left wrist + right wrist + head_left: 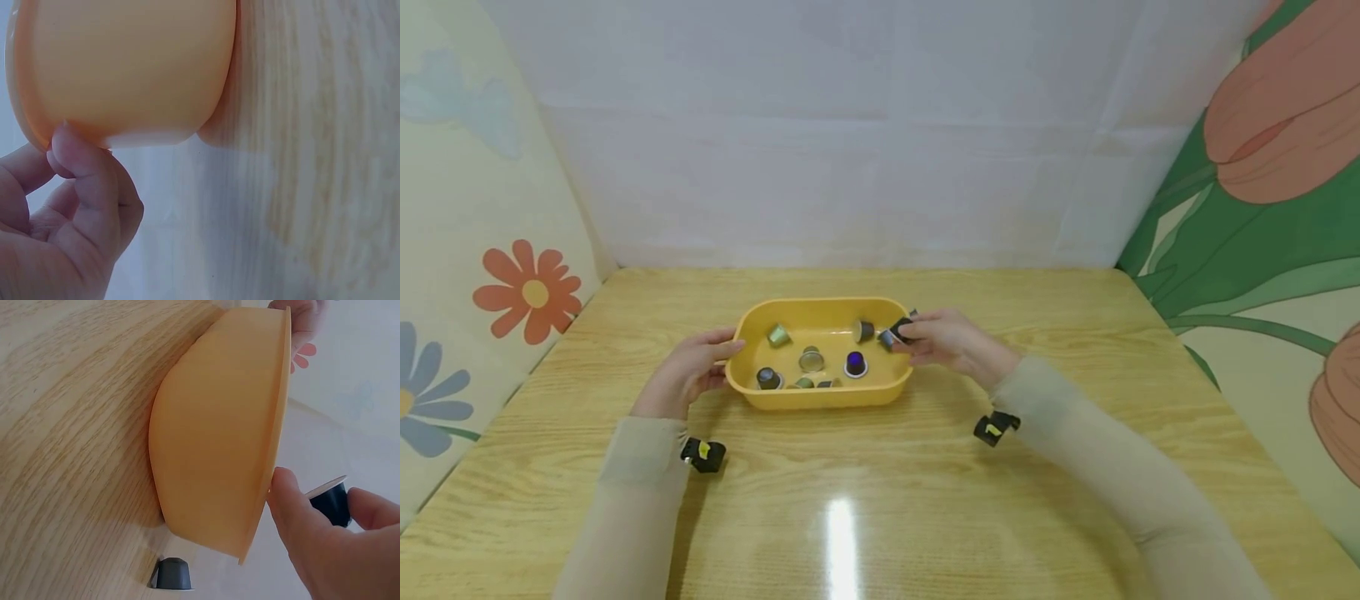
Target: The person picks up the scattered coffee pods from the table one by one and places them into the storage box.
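Observation:
A yellow plastic tub (820, 401) holds several coffee capsules, among them a green one (778, 336), a purple one (855, 363) and a dark one (768, 378). At its left end my left hand (687, 372) grips the rim, thumb and curled fingers on either side of the wall. Over the right end, my right hand (961, 343) pinches a black capsule (334, 505) between thumb and finger. The thumb lies right at the rim in the right wrist view. Close to it in the head view is a bluish capsule (887, 339), partly hidden by the hand.
Outside the tub, beyond its right end, a dark grey capsule (174, 574) stands on the wood-grain table (917, 483). A white sheet (865, 167) hangs along the back. Floral panels flank the table, and each wrist carries a small black camera.

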The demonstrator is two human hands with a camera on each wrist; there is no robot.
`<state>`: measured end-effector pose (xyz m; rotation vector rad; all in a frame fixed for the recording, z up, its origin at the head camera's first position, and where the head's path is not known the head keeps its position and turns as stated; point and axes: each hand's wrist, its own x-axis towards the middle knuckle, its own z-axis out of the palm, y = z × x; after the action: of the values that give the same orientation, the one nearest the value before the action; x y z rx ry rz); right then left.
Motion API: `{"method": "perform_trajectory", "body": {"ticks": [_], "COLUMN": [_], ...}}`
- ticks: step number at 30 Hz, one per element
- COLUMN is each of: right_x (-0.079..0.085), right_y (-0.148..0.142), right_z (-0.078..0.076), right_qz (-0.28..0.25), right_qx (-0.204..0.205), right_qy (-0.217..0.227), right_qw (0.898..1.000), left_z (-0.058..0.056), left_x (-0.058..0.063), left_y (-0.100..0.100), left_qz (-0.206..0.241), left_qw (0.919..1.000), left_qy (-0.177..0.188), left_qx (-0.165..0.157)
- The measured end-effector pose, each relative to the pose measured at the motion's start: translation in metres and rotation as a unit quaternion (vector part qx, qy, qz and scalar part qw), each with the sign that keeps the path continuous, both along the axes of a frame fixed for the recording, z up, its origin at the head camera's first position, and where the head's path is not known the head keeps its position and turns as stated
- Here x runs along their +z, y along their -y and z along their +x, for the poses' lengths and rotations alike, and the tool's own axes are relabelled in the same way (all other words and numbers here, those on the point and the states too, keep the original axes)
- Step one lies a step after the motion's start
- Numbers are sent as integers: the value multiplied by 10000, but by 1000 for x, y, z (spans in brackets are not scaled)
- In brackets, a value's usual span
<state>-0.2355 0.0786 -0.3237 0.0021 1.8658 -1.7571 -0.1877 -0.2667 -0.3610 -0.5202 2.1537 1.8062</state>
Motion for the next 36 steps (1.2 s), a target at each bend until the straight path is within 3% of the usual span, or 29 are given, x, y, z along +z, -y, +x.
{"method": "perform_trajectory", "body": {"ticks": [13, 27, 36], "right_x": [-1, -1, -1], "right_y": [22, 44, 63], "right_z": [-4, -10, -16], "right_qz": [-8, -23, -146], "right_qx": [134, 170, -140], "right_qy": [49, 161, 432], "right_qw": [9999, 9997, 9989], "left_z": [1, 1, 0], "left_x": [-4, 0, 0], "left_y": [8, 1, 1], "left_qz": [192, 82, -59], "left_qw": [9996, 9998, 10000], "left_qy": [-193, -117, -47], "left_qx": [-34, -122, -56]}}
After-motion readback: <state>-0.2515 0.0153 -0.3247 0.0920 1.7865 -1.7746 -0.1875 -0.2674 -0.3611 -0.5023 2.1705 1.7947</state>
